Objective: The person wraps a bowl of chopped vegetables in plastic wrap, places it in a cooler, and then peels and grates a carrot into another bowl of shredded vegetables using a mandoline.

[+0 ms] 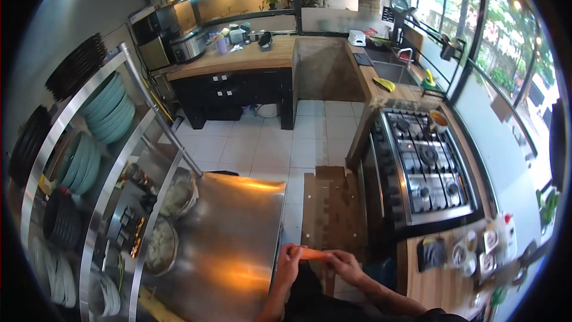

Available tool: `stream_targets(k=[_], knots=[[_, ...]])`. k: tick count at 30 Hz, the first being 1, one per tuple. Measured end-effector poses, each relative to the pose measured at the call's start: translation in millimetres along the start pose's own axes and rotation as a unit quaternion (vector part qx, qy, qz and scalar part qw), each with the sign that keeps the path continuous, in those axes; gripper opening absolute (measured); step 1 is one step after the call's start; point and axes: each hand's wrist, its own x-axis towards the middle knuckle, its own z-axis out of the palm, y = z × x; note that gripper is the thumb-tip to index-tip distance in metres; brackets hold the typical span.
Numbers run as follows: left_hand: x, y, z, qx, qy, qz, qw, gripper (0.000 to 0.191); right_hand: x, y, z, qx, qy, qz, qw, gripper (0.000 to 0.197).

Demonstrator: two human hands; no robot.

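Both my hands hold an orange carrot-like object [314, 254] between them, roughly level, in front of my body. My left hand [289, 259] grips its left end, and my right hand [346, 266] has its right end between the fingers. The hands are just right of a stainless steel worktable [237, 219], above the gap between it and the stove side. Whether the thing is a whole carrot cannot be told for sure.
A metal shelf rack [123, 179] with stacked bowls [109, 109] and plates rises on the left. On the right stand a gas stove [429, 156] and a wooden counter [440, 286] with containers. Flattened cardboard [330, 214] lies on the tiled floor. A sink [393, 72] is further back.
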Motion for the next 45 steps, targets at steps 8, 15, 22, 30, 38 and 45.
stream_targets(k=[8,15,22,30,38,45], knots=[[234,56,73,0.057,-0.26,-0.299,0.916,0.038,179,-139,-106,-0.102,0.161,0.019,0.981,0.037],[467,28,31,-0.051,-0.278,-0.378,0.882,0.048,410,-175,-167,-0.205,0.038,-0.003,0.978,0.043],[557,126,1,0.01,-0.157,-0.292,0.944,0.057,647,-253,-118,-0.266,-0.27,0.044,0.924,0.035],[617,129,-101,-0.099,0.11,-0.188,0.971,0.043,848,-249,36,-0.364,-0.522,0.057,0.769,0.034],[684,140,-310,-0.227,0.238,-0.201,0.923,0.069,1000,-201,196,-0.355,-0.553,-0.001,0.754,0.052],[684,190,-440,-0.198,0.465,-0.219,0.834,0.045,1117,-174,392,-0.357,-0.65,0.06,0.668,0.037]])
